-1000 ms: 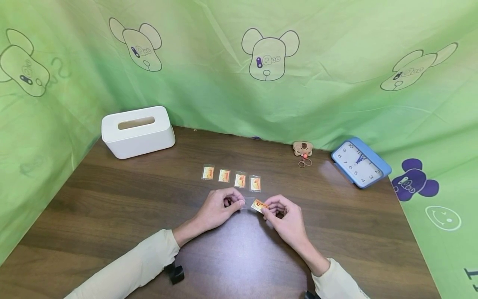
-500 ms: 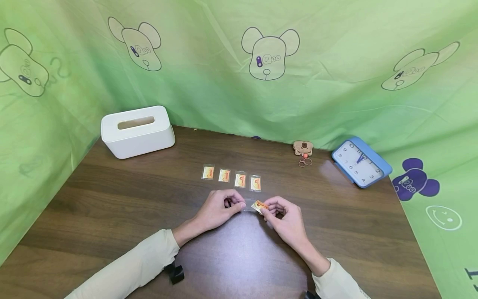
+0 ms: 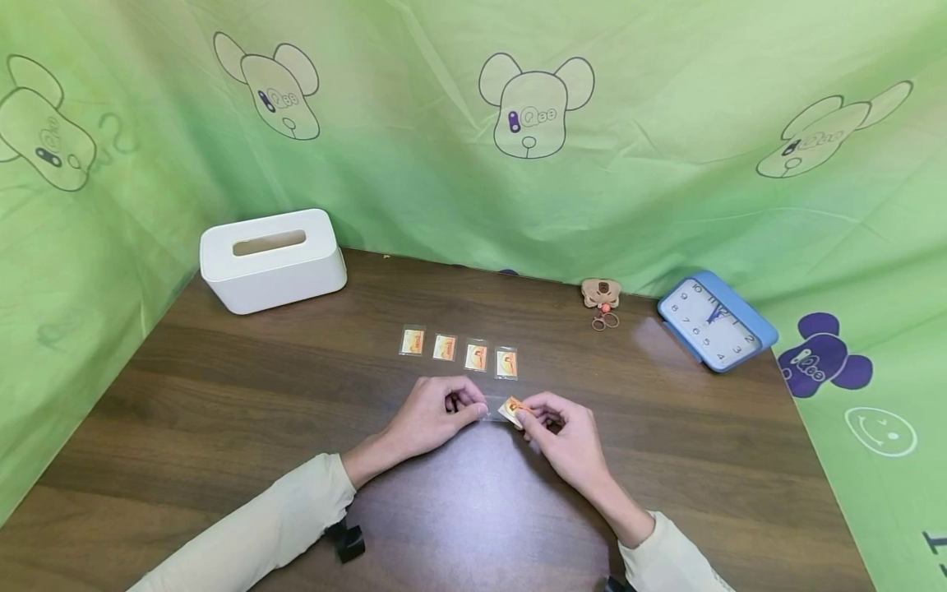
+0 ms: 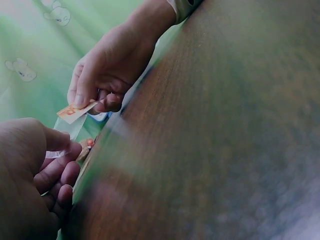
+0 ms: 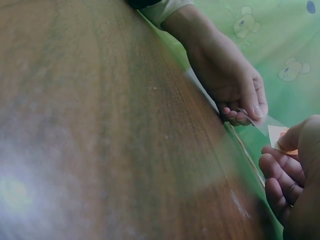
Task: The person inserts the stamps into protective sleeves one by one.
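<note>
My left hand [image 3: 436, 411] pinches a clear plastic sleeve [image 3: 493, 409] between thumb and index finger. Facing it, my right hand [image 3: 564, 432] pinches a small orange-and-yellow, stamp-like card [image 3: 510, 410] at its right end. The card's free corner overlaps the sleeve's right end in the head view. From the left wrist, the sleeve [image 4: 72, 127] stretches from the left fingers toward the card [image 4: 74, 113]. The right wrist view shows the card's pale edge [image 5: 274, 136] right at the sleeve's end. Beyond the hands, several similar cards in clear sleeves [image 3: 476, 357] lie in a row.
A white tissue box [image 3: 274, 275] stands at the back left of the brown wooden table [image 3: 222, 411]. Toward the back right are a brown bear-shaped keychain [image 3: 600, 294] and a blue clock [image 3: 716, 322]. A green printed curtain [image 3: 414, 164] surrounds the table's back and sides.
The card in my right hand has tilted a little, and the sleeve has shifted slightly toward me. Both hands otherwise keep nearly the same place; the row of cards stays put.
</note>
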{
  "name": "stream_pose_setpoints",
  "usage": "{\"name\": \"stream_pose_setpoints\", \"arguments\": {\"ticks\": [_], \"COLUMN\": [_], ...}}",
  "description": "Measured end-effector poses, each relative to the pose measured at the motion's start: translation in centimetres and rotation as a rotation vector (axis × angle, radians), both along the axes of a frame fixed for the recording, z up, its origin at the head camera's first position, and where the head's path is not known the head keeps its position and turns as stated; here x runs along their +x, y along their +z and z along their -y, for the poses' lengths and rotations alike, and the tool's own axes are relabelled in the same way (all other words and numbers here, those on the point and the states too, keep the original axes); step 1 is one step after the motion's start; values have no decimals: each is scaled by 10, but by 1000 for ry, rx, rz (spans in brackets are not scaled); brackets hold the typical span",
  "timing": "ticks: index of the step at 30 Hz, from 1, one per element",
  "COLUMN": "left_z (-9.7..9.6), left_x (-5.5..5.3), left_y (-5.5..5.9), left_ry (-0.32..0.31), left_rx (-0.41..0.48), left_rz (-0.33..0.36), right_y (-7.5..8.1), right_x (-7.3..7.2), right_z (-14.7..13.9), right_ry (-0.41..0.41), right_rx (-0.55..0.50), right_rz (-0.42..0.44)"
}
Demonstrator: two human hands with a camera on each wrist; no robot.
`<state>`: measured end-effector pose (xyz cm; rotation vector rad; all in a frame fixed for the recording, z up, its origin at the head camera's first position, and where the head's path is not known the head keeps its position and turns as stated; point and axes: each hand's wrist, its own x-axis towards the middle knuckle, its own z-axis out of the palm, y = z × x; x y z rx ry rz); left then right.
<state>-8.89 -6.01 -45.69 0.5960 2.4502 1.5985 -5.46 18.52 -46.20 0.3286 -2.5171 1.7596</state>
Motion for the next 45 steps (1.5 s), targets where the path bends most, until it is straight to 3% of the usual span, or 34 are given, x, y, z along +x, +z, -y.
{"name": "stream_pose_setpoints", "arguments": {"ticks": [8, 24, 34, 40, 45], "left_z": [-1, -2, -2, -1, 2], "left_x": [1, 1, -1, -4, -3], "left_y": [1, 1, 1, -6, 0], "left_ry": [13, -33, 23, 18, -5], "left_rx": [-7, -16, 5, 18, -22], "left_rz": [-9, -60, -46, -84, -151], "right_y": [1, 2, 1, 0, 0], "right_x": [1, 1, 0, 0, -1], "right_z": [0, -1, -2, -1, -1], "right_ry": [13, 41, -15, -29, -54], "right_rx": [41, 116, -24, -90, -134], "right_rz": [-38, -49, 13, 42, 62]}}
